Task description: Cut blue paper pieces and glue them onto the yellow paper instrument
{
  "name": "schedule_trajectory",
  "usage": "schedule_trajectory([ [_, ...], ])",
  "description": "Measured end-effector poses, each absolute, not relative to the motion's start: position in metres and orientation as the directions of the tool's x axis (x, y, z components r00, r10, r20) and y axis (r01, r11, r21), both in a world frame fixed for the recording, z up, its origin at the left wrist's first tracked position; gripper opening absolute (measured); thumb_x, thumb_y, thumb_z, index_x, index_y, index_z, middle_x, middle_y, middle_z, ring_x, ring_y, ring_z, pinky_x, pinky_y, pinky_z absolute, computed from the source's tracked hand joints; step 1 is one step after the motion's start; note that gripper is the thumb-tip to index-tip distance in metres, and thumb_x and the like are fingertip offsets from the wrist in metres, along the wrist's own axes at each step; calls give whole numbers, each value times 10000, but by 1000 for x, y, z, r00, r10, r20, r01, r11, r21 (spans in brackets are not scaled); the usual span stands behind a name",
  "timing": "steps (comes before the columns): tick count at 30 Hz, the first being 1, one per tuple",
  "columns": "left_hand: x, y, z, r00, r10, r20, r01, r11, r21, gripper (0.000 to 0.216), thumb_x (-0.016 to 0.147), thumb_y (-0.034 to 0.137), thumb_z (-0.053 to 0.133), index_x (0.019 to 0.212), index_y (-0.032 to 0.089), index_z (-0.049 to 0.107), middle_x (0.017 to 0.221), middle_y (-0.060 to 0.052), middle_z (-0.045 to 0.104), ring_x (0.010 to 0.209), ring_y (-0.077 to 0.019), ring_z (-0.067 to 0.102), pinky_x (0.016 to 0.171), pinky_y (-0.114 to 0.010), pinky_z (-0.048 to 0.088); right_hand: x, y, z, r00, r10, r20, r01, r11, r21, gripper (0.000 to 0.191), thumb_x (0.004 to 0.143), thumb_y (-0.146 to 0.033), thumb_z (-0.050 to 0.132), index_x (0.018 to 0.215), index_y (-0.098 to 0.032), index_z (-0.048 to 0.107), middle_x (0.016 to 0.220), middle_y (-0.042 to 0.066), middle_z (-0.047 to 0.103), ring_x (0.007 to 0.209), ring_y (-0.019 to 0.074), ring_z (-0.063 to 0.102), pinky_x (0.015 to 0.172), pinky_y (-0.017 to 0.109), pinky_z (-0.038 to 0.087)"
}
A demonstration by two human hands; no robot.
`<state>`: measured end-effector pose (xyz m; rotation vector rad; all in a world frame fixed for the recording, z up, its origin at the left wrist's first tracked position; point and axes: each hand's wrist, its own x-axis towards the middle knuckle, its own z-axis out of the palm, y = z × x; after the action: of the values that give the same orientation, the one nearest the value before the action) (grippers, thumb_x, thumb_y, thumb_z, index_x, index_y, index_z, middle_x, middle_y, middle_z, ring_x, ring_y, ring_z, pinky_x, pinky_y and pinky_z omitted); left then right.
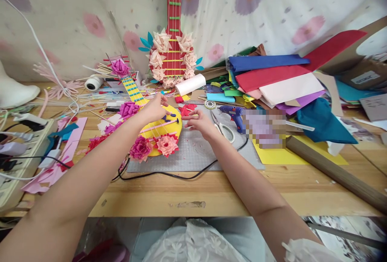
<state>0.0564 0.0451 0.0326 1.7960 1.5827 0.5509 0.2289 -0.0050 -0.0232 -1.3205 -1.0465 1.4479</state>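
A yellow paper guitar [177, 129] lies on a grey cutting mat [193, 157], trimmed with red, pink and magenta paper flowers [167, 144]. Pink strips and small dark blue pieces [173, 115] sit on its body. My left hand [152, 109] reaches over the guitar, its fingers apart and bent down above the upper body near the blue pieces. Just off the guitar's right edge is my right hand [201, 124], fingers stretched toward that edge, with nothing visible in them. Whether the fingertips touch the guitar I cannot tell. Red paper scraps [187, 109] lie just behind the right hand.
A red paper guitar [173, 58] with pale flowers stands against the curtain. Scissors [223, 127] and a blue glue gun [232, 115] lie right of my hands; the black cord crosses the mat's front. Coloured paper [272, 78] is piled right, a power strip [30, 165] left.
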Motion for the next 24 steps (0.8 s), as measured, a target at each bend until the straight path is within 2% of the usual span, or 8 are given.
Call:
schedule_trajectory([
  [3, 54, 46, 28, 200, 976, -87, 648, -65, 759, 337, 682, 54, 542, 943, 203, 388, 1047, -43, 549, 781, -135, 625, 697, -319, 517, 225, 2, -36, -18, 1000, 13, 167, 15, -986, 286, 632, -80, 518, 831, -228, 377, 857, -13, 678, 605, 99, 576, 598, 258, 451],
  [6, 53, 45, 26, 198, 979, -42, 652, -99, 751, 342, 661, 70, 569, 929, 198, 399, 1026, -43, 555, 883, -160, 613, 736, -331, 528, 222, 10, -44, -106, 975, 196, 374, 222, -900, 285, 657, -125, 538, 883, -229, 399, 819, -10, 669, 664, 124, 561, 660, 289, 445],
  [9, 51, 46, 25, 183, 983, -24, 647, -102, 755, 358, 642, 75, 586, 928, 198, 411, 1032, -44, 559, 935, -169, 602, 756, -338, 535, 222, 17, -43, -202, 950, 238, 447, 305, -841, 300, 663, -126, 530, 918, -225, 406, 827, -3, 662, 709, 137, 564, 666, 289, 444],
  [14, 46, 48, 22, 181, 983, 1, 638, -119, 761, 348, 637, 91, 592, 916, 202, 416, 1015, -38, 566, 944, -177, 597, 760, -343, 540, 224, 20, -40, -282, 923, 261, 409, 362, -838, 325, 649, -114, 530, 936, -210, 415, 811, -1, 635, 722, 131, 581, 686, 279, 456],
  [24, 46, 44, 25, 182, 983, 0, 658, -122, 743, 376, 632, 115, 623, 926, 200, 405, 1027, -45, 571, 931, -174, 595, 763, -330, 528, 224, 21, -45, -294, 916, 273, 411, 379, -829, 301, 655, -138, 544, 927, -204, 435, 825, 6, 630, 725, 133, 586, 632, 264, 456],
])
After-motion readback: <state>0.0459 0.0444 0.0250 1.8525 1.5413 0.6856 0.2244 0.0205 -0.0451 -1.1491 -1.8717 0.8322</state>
